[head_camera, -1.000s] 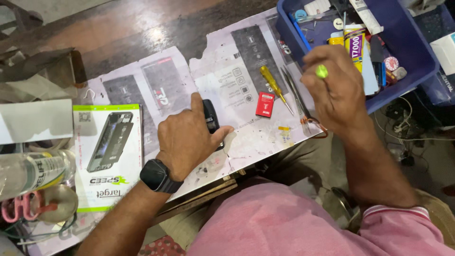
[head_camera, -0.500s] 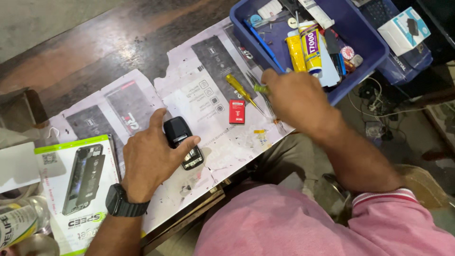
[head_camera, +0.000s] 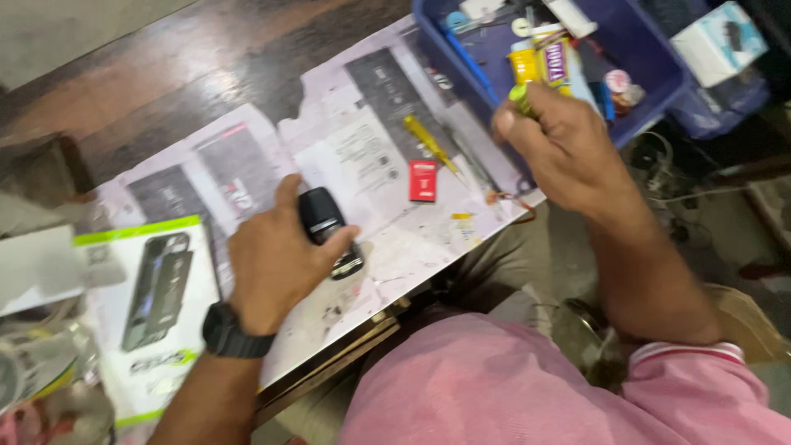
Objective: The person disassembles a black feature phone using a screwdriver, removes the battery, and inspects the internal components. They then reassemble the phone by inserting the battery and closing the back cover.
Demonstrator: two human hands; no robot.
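1. Left hand (head_camera: 272, 268) was closed around a small black device (head_camera: 328, 231); thumb and fingers covered its sides, only the glossy top and lower end showed. It sat just above the paper-covered table (head_camera: 387, 247).
2. Right hand (head_camera: 560, 144) was fisted on a green-tipped tool (head_camera: 521, 97); the shaft was hidden in the palm, blurred.
3. Hand hovered at the blue plastic bin (head_camera: 634, 115) rim, near the table's edge.
4. Yellow-handled screwdriver (head_camera: 428, 140) and flat red card (head_camera: 423, 180) lay between the hands, with bare paper around them.
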